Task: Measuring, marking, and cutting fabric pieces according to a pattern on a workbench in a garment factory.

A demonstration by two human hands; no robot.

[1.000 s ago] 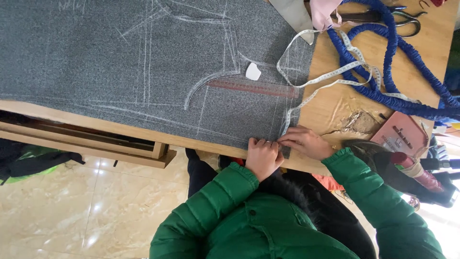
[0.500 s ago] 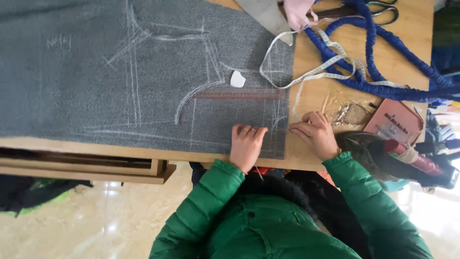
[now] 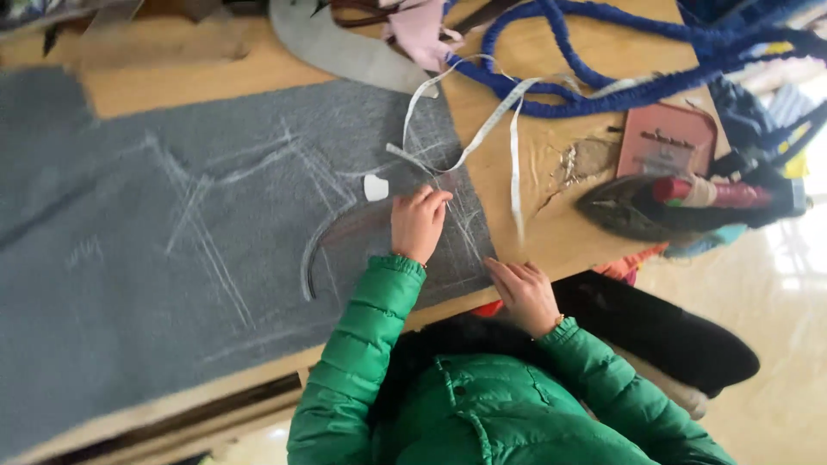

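On the grey cloth (image 3: 215, 258), close to its right edge, pressed the left hand (image 3: 419, 226) down flat over a dark curved ruler (image 3: 345, 237), fingers together and pointing away from the body, wrist low, green sleeve running back toward the cloth's near edge. Gripped nothing with that hand: pinned the ruler under palm and fingers only. Rested the right hand (image 3: 525, 297) off the cloth's near right corner, at the lip of the table (image 3: 215, 77), fingers loose and spread, clasping nothing. Found the cloth laid flat over most of the table, marked with pale chalk lines, with a small white piece of chalk (image 3: 376, 187) lying on it just beyond the left fingertips. Judged the cloth thick, soft and limp, fairly heavy for its spread, not slippery, likely to drag and wrinkle if pulled from one point; thought it best taken at an edge or corner with both hands, or smoothed under a flat palm. Judged the ruler thin, stiff and light, apt to slide on the nap unless held down along its length. Saw a white tape measure (image 3: 482, 129) trailing over the cloth's right edge, and, well to the right of the cloth, a blue cord (image 3: 603, 86), a pink box (image 3: 668, 138) and an iron (image 3: 689, 202).
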